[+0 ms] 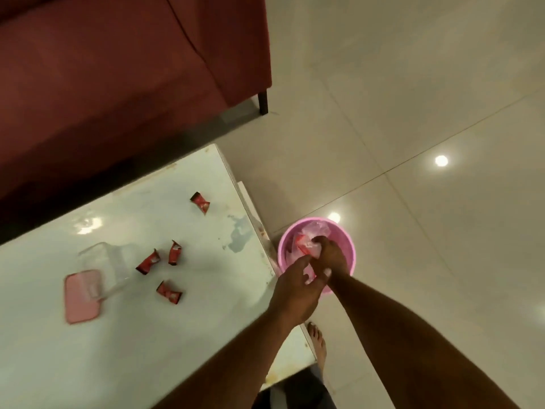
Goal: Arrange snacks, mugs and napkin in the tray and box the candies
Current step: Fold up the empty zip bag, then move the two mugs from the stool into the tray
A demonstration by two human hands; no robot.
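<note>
Several red-wrapped candies lie loose on the white table (124, 335): one far (200, 202), two together (174, 252) (148, 262), one nearer (168, 291). A clear plastic box (107, 268) lies on its side beside its pink lid (82, 296). Both hands are over a pink bucket (348, 246) on the floor past the table's right edge. My right hand (328, 256) reaches into the bucket, fingers closed on crumpled clear plastic wrapping (309, 245) with a red label. My left hand (298, 293) hovers at the bucket's near rim, fingers spread, holding nothing.
A dark red sofa (118, 78) stands behind the table, one black leg (262, 103) on the glossy tiled floor (413, 113). My bare foot (318, 346) is by the table's near right corner. Worn patches mark the table's right edge.
</note>
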